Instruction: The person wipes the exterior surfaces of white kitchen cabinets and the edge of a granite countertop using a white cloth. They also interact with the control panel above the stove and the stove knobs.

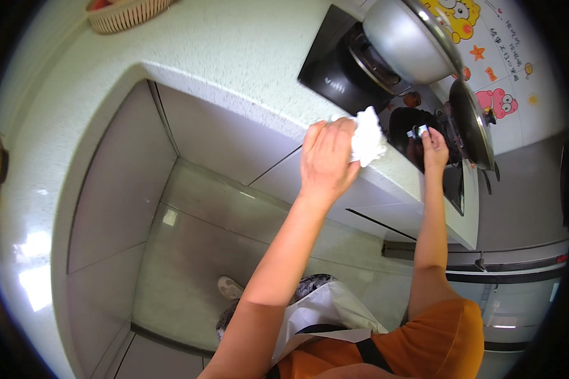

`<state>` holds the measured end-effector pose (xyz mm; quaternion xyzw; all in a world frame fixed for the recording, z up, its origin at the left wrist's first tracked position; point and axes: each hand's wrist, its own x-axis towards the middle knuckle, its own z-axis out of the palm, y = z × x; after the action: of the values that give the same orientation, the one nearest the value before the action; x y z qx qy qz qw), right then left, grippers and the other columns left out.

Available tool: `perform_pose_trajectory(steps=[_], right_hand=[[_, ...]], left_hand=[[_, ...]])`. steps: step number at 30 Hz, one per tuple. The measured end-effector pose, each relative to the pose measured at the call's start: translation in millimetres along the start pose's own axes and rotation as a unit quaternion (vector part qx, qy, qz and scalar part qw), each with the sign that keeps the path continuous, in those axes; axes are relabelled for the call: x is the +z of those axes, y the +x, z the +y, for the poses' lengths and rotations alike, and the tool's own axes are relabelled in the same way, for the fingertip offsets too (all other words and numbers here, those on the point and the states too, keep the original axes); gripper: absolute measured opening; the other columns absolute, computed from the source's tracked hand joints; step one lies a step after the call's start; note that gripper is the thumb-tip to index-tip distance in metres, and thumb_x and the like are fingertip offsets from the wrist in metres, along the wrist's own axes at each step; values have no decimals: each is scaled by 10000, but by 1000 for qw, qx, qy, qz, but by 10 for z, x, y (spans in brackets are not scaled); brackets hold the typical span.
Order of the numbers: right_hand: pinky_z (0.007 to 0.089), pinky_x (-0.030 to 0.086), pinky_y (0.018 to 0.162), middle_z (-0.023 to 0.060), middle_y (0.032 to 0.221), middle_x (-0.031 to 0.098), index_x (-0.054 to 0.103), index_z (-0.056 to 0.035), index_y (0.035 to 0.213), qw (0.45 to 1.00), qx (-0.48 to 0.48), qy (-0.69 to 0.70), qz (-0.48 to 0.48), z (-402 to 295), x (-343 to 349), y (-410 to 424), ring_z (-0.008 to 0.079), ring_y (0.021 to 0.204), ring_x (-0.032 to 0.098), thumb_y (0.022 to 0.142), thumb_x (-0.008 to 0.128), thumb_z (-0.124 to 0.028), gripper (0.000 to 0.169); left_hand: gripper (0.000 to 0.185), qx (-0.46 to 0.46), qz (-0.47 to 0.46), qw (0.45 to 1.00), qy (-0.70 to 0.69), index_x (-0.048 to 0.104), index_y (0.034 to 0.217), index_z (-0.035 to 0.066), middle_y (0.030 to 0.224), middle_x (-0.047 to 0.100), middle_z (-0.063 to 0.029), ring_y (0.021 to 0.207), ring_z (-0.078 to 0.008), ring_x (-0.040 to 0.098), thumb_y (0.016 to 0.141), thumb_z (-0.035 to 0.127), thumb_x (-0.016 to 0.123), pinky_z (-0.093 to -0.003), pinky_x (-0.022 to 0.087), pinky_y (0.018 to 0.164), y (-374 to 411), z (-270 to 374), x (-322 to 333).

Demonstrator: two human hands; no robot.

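Note:
My left hand (326,154) grips a crumpled white cloth or paper wad (369,137) at the front edge of the speckled countertop (246,61). To its right, my right hand (435,148) holds a small dark piece with shiny silvery parts (419,132), perhaps a stove knob, over the black glass gas stove (334,78). Whether that piece is fixed to the stove I cannot tell. A large silver metal pot (403,42) with a lid stands on the far burner. Beyond my right hand, a dark pan with a glass lid (472,123) sits on the other burner.
A woven basket (125,14) stands on the counter at the top left. White cabinet fronts (227,128) drop below the counter's edge to the tiled floor (194,246). A tiled wall with cartoon stickers (498,102) rises behind the stove. Grey appliances (507,284) are at the right.

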<state>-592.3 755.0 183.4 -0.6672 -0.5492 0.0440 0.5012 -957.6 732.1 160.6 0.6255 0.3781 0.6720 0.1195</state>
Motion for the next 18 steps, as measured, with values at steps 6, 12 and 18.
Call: perform_pose_trajectory(steps=[6,12,18], right_hand=[[306,465,889,155,1189,564,490,-46,1304,995,55,-34,77,-363,-84,-376,205,995,588,842,703,-195,530],[345,436,919,110,1230,519,513,-69,1274,996,-59,-36,-55,-1747,-248,-1246,240,1095,533,807,655,-44,488],[287,505,810,86,1161,578,584,-64,1161,956,1,129,-262,-2122,-589,-1383,164,956,605,839,613,3,330]], left_hand=[[529,-75,-86,993,34,523,1122,55,1025,618,-101,976,-292,587,642,59,746,-420,371,992,127,270,-97],[511,-123,-175,971,104,517,1182,81,1076,620,-115,1029,-313,580,713,77,718,-431,376,999,268,323,-244],[426,-342,-230,895,171,526,1112,47,1054,607,-187,981,-387,579,757,198,706,-441,474,809,-217,1206,-578]])
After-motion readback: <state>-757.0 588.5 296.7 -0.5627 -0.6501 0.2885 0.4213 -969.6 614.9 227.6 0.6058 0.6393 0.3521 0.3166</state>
